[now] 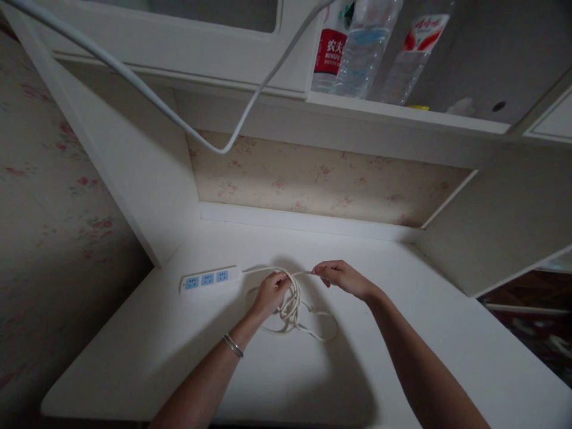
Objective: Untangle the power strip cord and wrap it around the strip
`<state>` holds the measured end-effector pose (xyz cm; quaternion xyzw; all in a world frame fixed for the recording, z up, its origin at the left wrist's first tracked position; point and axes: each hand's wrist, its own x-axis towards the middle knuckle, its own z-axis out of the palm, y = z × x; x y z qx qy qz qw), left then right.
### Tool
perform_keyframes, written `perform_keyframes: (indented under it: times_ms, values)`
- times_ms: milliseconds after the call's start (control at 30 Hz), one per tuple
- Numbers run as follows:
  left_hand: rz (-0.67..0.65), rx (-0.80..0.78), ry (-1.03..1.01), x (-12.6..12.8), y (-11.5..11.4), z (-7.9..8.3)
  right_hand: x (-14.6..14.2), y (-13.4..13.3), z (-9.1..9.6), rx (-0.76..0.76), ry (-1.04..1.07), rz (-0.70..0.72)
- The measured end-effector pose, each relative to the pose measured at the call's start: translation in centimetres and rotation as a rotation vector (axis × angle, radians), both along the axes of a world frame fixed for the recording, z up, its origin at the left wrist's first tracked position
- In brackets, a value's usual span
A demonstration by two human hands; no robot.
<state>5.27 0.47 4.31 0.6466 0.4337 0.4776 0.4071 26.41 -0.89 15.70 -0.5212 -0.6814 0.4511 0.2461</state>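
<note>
A white power strip (204, 279) with three blue socket panels lies at the left of the white desk. Its cream cord (292, 307) runs right from the strip into a loose bundle of loops at the middle of the desk. My left hand (270, 293), a silver bangle on its wrist, is closed on the cord at the bundle's left side. To the right, my right hand (336, 277) pinches a length of the same cord, which stretches between both hands. Loose loops lie on the desk beneath and beside the bundle. The cord's plug is not visible.
A thick white cable (218, 149) hangs in a bend across the upper view. Several plastic bottles (366, 50) stand on the shelf (411, 116) above the desk (187, 363). A side panel (120, 143) bounds the desk at left, and floral wallpaper (313, 179) covers the back.
</note>
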Motion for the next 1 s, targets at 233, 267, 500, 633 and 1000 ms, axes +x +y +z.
perform_keyframes:
  times_ms: [233, 267, 500, 633, 1000]
  values:
    - [-0.086, 0.093, 0.177, -1.7, -0.1, 1.0, -1.5, 3.6, -1.6, -0.104, 0.031, 0.029]
    - [-0.084, 0.111, 0.199, -1.8, -0.1, 1.1, -1.7, 4.0, -1.8, -0.115, 0.024, 0.038]
    - [-0.096, 0.044, 0.132, -0.9, -0.3, 1.5, -4.6, 4.9, -2.7, -0.161, -0.086, 0.168]
    - [-0.096, -0.025, 0.071, -0.5, -0.1, 1.4, -6.0, 5.0, -3.8, -0.033, -0.145, 0.067]
    - [-0.081, -0.023, 0.069, -0.8, 0.3, 0.2, -5.2, -1.9, -6.5, 0.842, -0.468, -0.043]
